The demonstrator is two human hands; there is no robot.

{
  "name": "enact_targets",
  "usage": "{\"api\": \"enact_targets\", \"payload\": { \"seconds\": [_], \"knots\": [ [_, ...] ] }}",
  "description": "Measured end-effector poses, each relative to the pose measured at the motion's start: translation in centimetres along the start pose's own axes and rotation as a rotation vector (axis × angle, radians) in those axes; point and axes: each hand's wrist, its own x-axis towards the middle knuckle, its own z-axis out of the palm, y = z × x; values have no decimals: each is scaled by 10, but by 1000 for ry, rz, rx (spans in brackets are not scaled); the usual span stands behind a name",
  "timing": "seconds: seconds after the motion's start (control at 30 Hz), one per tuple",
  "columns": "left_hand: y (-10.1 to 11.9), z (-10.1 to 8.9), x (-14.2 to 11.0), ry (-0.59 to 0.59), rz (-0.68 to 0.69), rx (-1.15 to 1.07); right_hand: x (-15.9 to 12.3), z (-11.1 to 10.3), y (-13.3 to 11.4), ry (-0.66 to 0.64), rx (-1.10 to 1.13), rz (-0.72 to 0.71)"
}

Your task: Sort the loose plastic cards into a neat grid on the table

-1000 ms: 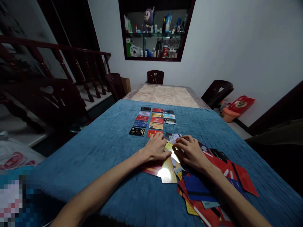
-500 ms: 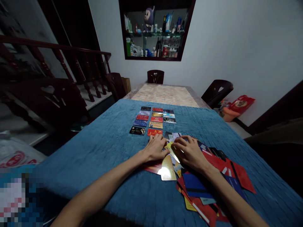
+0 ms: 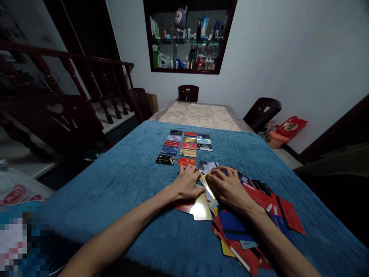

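Note:
My left hand (image 3: 187, 183) lies over a red card (image 3: 184, 207) and a gold card (image 3: 202, 209), its thumb stretched toward the right; the fingers rest on the cards, apart from the thumb. Close beside it, my right hand (image 3: 227, 187) bends its fingers over a shiny yellow card (image 3: 208, 185) that slants between the hands. Its thumb is mostly hidden. Under and around the right hand and forearm spreads a loose heap of cards, with a blue card (image 3: 235, 226) and red cards (image 3: 288, 211) showing. Ahead, cards lie in three columns, among them a black card (image 3: 165, 159) and a red card (image 3: 187, 161).
A blue cloth (image 3: 115, 184) covers the near part of the table; a patterned tabletop (image 3: 198, 114) shows beyond. Dark chairs (image 3: 261, 114) stand around it. A wooden railing (image 3: 72, 57) runs at left, and a white bag (image 3: 20, 186) sits near the left edge.
My right hand has shifted slightly left, over the yellow card. The left hand stays on its cards, and the laid-out columns are unchanged. The whole view has drifted a little.

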Motion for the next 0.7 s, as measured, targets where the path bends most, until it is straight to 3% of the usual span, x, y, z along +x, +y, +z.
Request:
{"api": "enact_targets", "payload": {
  "seconds": [0.3, 0.7],
  "knots": [
    [3, 4, -1, -3, -15, -22, 0, 9, 5, -72, 46, -20],
    [4, 5, -2, 42, -4, -41, -1, 11, 12, -40, 3, 15]
  ]
}}
